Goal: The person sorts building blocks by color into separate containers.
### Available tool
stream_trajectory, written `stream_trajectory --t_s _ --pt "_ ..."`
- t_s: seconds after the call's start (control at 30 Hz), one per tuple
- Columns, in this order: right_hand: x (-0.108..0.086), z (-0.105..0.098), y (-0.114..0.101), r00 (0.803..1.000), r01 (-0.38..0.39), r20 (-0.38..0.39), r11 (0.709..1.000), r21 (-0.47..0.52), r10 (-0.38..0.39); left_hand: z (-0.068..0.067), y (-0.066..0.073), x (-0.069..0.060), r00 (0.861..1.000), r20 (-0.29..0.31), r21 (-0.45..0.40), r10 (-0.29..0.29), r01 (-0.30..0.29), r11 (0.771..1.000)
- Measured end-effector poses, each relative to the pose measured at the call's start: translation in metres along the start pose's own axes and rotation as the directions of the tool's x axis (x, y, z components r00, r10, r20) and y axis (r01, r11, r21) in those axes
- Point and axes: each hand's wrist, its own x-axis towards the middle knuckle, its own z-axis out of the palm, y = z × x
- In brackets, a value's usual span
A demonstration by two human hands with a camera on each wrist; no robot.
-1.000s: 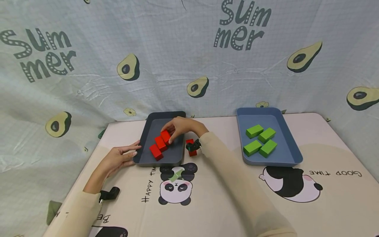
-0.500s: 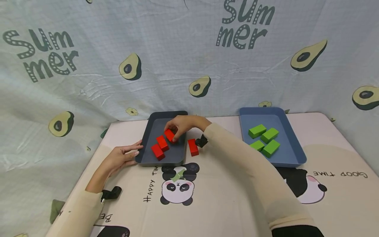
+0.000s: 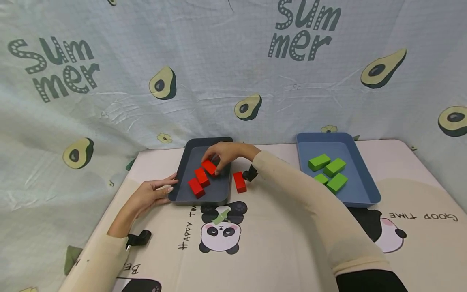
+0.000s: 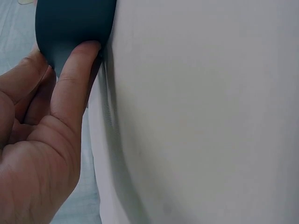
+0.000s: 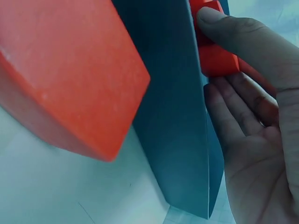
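My right hand (image 3: 225, 153) pinches a red block (image 3: 209, 167) inside the dark grey tray (image 3: 200, 202). In the right wrist view, the thumb lies over this held red block (image 5: 219, 59), with fingers beyond it. Two more red blocks lie in a slanting row beside it: a middle one (image 3: 202, 177) and a nearer one (image 3: 196, 188). My left hand (image 3: 147, 194) rests with extended fingers against the tray's near left corner, also visible as a tray corner (image 4: 77, 28) in the left wrist view. Another red block (image 3: 239, 182) lies on the table, just right of the tray.
To the right stands a blue tray (image 3: 361, 178) holding several green blocks (image 3: 335, 167); my right sleeve (image 3: 310, 194) partly covers its near left side. A patterned cloth hangs directly behind the table. A panda print (image 3: 220, 231) marks the tablecloth in front.
My right hand has shifted slightly right and back with its red block. The right forearm swung right, uncovering the loose red block and covering part of the blue tray. My left hand stays put.
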Motion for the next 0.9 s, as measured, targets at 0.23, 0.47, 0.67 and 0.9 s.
stream_trajectory --t_s 0.23,0.47,0.67,0.9 --pt "-0.001 -0.006 -0.003 0.997 -0.068 0.036 0.997 0.026 0.067 0.0 0.002 0.0 1.0 -0.004 -0.008 -0.005 0.004 1.0" --pt "-0.002 -0.003 -0.003 0.991 -0.114 0.062 0.99 -0.077 0.119 0.0 0.0 -0.001 1.0 -0.001 0.003 -0.002 0.002 1.0" --pt "-0.008 -0.003 -0.003 0.995 -0.101 0.012 0.984 -0.149 0.104 0.0 0.0 -0.002 1.0 -0.01 0.01 0.004 -0.004 1.0" --pt "-0.037 -0.003 -0.01 0.982 -0.131 -0.151 0.986 -0.101 0.115 0.001 0.001 -0.003 1.0 -0.006 0.005 0.001 -0.001 1.0"
